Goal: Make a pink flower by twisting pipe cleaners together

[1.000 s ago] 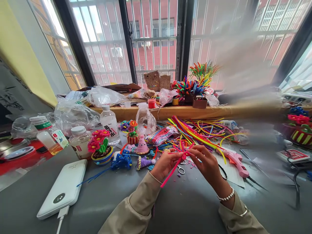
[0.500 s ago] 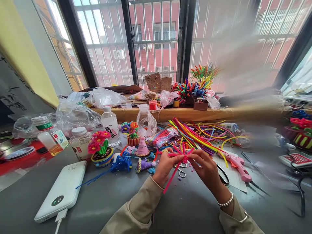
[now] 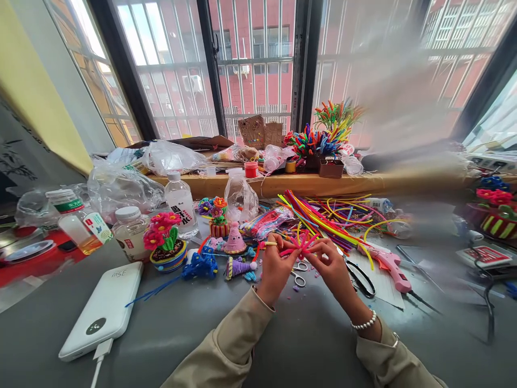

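Observation:
Both hands pinch a pink pipe-cleaner flower with looped petals, held above the grey table. My left hand grips its left side, fingers closed. My right hand closes thumb and fingertips on its right side; a beaded bracelet is on that wrist. Beneath the flower lie scissors, partly covered by my left hand. Behind it spreads a bundle of colourful pipe cleaners. To the left of my left hand lies a purple striped cone figure.
A pink glue gun lies on paper at the right. On the left are a white power bank with a cable, a potted pink pipe-cleaner flower, blue pipe cleaners and a water bottle. A cluttered windowsill runs behind.
The flower has turned in my hands: its long pink strand no longer hangs down below, and the petals now face upward. My hands have shifted slightly left.

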Tool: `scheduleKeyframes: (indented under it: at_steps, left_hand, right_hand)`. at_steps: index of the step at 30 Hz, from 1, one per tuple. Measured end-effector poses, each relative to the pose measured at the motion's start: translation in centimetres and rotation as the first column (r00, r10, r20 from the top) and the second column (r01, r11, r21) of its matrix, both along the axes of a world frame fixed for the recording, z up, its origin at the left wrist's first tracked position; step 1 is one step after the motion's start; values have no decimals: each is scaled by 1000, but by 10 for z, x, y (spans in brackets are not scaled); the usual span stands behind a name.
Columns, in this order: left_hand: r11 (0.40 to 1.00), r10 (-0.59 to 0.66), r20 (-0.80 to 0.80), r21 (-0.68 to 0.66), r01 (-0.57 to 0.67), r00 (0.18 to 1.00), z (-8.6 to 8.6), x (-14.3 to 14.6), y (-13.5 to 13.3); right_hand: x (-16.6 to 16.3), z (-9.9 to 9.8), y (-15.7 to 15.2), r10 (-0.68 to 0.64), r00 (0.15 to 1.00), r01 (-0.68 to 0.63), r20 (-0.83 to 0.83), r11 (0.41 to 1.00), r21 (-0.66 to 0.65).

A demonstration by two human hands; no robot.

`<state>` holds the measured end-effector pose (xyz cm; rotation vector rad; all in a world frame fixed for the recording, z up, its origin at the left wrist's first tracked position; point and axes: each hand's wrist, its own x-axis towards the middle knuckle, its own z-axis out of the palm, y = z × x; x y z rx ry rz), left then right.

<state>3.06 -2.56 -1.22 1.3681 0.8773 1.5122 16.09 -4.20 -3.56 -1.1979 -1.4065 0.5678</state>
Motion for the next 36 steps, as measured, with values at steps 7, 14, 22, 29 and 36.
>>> scheduleKeyframes:
  at_steps: [7, 14, 22, 29, 36]
  left_hand:
    - [998, -22, -33, 51, 24, 999, -4, -1, 2]
    - [981, -56, 57, -181, 65, 997, -2, -2, 6]
    - [947, -118, 184, -275, 167, 976, -4, -1, 7]
    - [952, -98, 268, -254, 168, 958, -6, 1, 7]
    - [889, -148, 362, -360, 284, 920, 0, 0, 5]
  right_hand:
    - [-5, 0, 0, 142, 831, -321, -538, 912, -255]
    - [5, 8, 0, 108, 973, -145, -202, 973, -178]
    - [5, 4, 1, 48, 995, -54, -87, 996, -67]
    - [-9, -1, -1, 27, 849, -166, -527, 962, -218]
    - [-3, 7, -1, 56, 800, -245, -597, 939, -241]
